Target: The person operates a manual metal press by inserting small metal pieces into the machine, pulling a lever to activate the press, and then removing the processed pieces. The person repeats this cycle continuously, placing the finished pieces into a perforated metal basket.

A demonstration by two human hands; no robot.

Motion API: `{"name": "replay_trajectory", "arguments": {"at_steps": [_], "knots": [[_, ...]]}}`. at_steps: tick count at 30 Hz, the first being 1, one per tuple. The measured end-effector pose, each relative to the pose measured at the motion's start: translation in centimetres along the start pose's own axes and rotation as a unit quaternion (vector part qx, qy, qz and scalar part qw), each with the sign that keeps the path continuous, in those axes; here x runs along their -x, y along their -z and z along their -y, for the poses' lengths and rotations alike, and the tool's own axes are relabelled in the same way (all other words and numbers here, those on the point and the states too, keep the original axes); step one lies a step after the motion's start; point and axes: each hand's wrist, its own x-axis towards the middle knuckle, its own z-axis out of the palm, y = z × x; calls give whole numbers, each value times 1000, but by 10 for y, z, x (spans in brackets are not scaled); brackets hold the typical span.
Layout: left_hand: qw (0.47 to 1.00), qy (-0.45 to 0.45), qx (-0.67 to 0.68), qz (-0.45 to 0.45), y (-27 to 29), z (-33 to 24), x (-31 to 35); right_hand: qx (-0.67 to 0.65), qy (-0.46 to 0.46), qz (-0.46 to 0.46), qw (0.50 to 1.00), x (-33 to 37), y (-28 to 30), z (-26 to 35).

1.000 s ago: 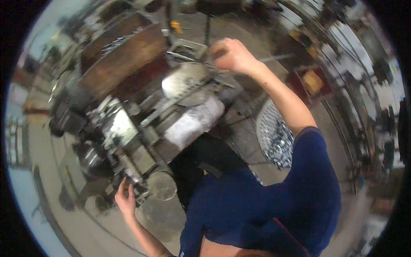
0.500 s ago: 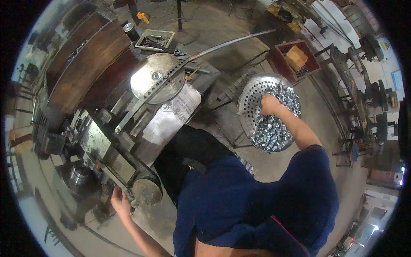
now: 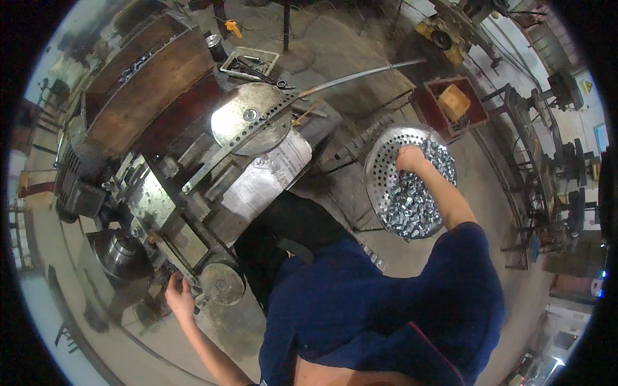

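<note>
My right hand (image 3: 411,159) is closed, knuckles up, over a round perforated metal colander (image 3: 380,168). Small shiny metal pieces (image 3: 412,206), short and cylinder-like, are heaped on the colander's right and near side. Whatever is inside the closed fingers is hidden. At the lower left, my left hand (image 3: 179,297) is beside the near end of a greasy bench machine (image 3: 151,202), its thumb and forefinger apart. A round metal disc (image 3: 222,284) on the machine lies just right of that hand. No object shows between the left fingers.
A long perforated bar (image 3: 241,134) crosses a large round plate (image 3: 225,114) and reaches far right. Printed paper (image 3: 267,174) lies beside it. Beyond are a tool tray (image 3: 275,64), a wooden bin (image 3: 154,90) and a red box (image 3: 421,109) holding a yellowish block (image 3: 454,103).
The view has shifted slightly, so the bench and colander appear lower and further right. My right hand stays closed over the colander, and my left stays by the machine's end.
</note>
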Motion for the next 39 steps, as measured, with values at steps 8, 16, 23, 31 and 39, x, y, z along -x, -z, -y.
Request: {"name": "replay_trajectory", "arguments": {"at_steps": [8, 16, 23, 31, 39], "knots": [[998, 33, 38, 26, 5, -21, 3, -141, -49, -12, 989, 15, 36, 34], [1000, -20, 14, 14, 7, -24, 8, -155, 26, -70, 985, 11, 25, 33], [947, -25, 317, -56, 57, -117, 22, -491, 332, -182, 785, 64, 131, 155], [738, -57, 626, 246, -4, -175, 18, -485, 641, -197, 562, 140, 231, 361], [809, -83, 580, 53, 12, -155, 26, -363, 696, -257, 564, 167, 244, 384]]}}
